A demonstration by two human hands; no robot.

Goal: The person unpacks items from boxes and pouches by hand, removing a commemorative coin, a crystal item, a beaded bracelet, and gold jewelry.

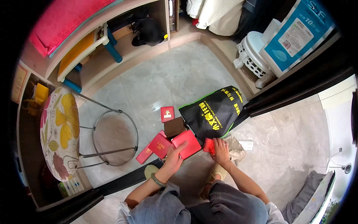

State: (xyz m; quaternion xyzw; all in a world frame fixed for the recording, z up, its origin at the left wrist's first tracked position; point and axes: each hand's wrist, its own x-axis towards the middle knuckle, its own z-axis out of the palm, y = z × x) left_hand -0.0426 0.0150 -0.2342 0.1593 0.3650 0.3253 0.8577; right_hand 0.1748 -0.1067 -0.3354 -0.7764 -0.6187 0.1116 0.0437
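Observation:
My left hand (173,159) grips a red square box (187,143) by its near left edge, thumb on top. My right hand (222,152) has its fingers closed over a small shiny red packet (209,145), just right of that box. Around them on the floor lie a dark brown box (174,128), a darker red box (160,146), a long pinkish-red box (144,154) and a small red box with white marking (167,114). A black bag with yellow lettering (209,115) lies flat beyond my right hand. Beside that hand is a crumpled beige cloth (235,150).
A stool with a flowered seat (59,132) lies tipped on its side at left. Shelving (138,52) runs along the back left. At upper right stand a white stool (255,52) and a blue-white sack (296,37). A dark floor track (123,183) crosses near my feet.

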